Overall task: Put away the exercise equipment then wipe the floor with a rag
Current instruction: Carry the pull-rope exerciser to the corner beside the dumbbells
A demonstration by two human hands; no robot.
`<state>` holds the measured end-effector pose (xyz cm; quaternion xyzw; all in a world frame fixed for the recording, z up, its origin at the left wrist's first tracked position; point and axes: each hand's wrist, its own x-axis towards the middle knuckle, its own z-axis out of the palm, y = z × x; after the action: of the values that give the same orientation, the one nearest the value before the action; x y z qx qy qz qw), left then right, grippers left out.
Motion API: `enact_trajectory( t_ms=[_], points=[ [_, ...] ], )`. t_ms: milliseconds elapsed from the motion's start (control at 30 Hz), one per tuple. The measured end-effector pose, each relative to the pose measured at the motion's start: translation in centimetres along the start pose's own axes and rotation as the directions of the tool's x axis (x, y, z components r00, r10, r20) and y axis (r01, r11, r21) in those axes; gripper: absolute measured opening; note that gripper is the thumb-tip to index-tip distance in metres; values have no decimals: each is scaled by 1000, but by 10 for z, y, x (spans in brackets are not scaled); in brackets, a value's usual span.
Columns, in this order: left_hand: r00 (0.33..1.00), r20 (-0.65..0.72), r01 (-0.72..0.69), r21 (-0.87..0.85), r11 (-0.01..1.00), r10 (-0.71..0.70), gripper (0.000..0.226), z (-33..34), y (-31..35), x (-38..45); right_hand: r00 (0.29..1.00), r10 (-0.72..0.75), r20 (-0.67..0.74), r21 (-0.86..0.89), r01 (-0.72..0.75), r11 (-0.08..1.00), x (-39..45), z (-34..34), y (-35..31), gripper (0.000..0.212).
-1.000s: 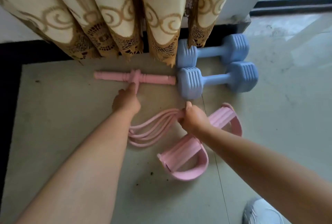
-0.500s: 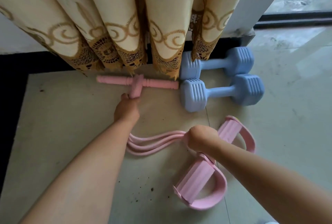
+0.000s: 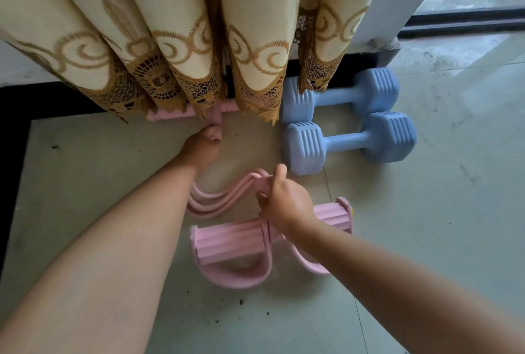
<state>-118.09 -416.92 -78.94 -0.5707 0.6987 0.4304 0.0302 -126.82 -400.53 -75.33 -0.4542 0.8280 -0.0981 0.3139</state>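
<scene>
Bare tiled floor (image 3: pixel 85 183) is being left open to the left and far right of the arms, with dark specks scattered nearest. The pink foot pedals (image 3: pixel 230 243) are being lain across the tile, their middle hidden under the right hand (image 3: pixel 287 203), whose fingers are being closed around the bunched pink resistance tubes (image 3: pixel 216 200). Further on, the left hand (image 3: pixel 203 146) is being curled against the stem of the pink handle bar (image 3: pixel 170 115), half covered by the curtain (image 3: pixel 176 41) hem. Two blue dumbbells (image 3: pixel 349 140) are being kept beside the wall.
</scene>
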Motion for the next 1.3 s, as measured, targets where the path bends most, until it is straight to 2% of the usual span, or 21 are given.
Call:
enact_trajectory(
  t_ms=[100, 167, 267, 367, 467, 533, 600, 733, 900, 1033, 1133, 1200, 1300],
  points=[
    [993, 73, 104, -258, 961, -88, 15, -13, 2, -10, 996, 85, -33, 156, -79, 985, 14, -2, -20, 24],
    [977, 143, 203, -358, 911, -161, 5, -20, -1, -17, 989, 138, -48, 214, -124, 969, 26, -3, -31, 19],
    [967, 127, 255, -404, 878, -222, 14, -27, -6, -17, 989, 134, -68, 179, -120, 976, 46, -2, -40, 28],
    [966, 92, 257, -314, 914, -240, 48, -29, -10, -9, 971, 218, -101, 179, -197, 964, 67, -2, -40, 30],
    [985, 0, 172, -126, 977, -173, 53, -28, -17, -10, 938, 326, -118, 234, -293, 927, 86, -3, -35, 29],
    [997, -32, 73, 4, 997, -73, 57, -24, -24, -19, 934, 334, -128, 214, -303, 929, 92, -2, -32, 28],
    [998, -42, 44, 51, 998, -42, 54, -17, -32, -28, 944, 309, -116, 174, -287, 942, 92, 1, -30, 27],
    [994, -6, 109, 145, 983, -109, 57, -3, -44, -36, 967, 240, -88, 96, -232, 968, 84, 5, -27, 25],
    [988, -22, 151, 210, 966, -150, 58, -6, -34, -40, 981, 191, 19, -118, -188, 975, 78, -7, -35, 33],
    [991, -58, 131, 318, 939, -119, 60, -13, -24, -44, 992, 83, 95, -298, -51, 953, 67, -19, -42, 32],
    [989, -103, 133, 345, 929, -103, 59, -18, -15, -49, 997, 6, 76, -320, 19, 947, 53, -29, -36, 30],
    [989, -145, 78, 396, 915, -21, 49, -19, -10, -56, 998, -52, 43, -328, 63, 943, 46, -30, -31, 31],
    [963, -203, -54, 501, 864, 178, 35, -20, -9, -68, 991, -125, 39, -345, 131, 929, 37, -31, -25, 31]
  ],
)
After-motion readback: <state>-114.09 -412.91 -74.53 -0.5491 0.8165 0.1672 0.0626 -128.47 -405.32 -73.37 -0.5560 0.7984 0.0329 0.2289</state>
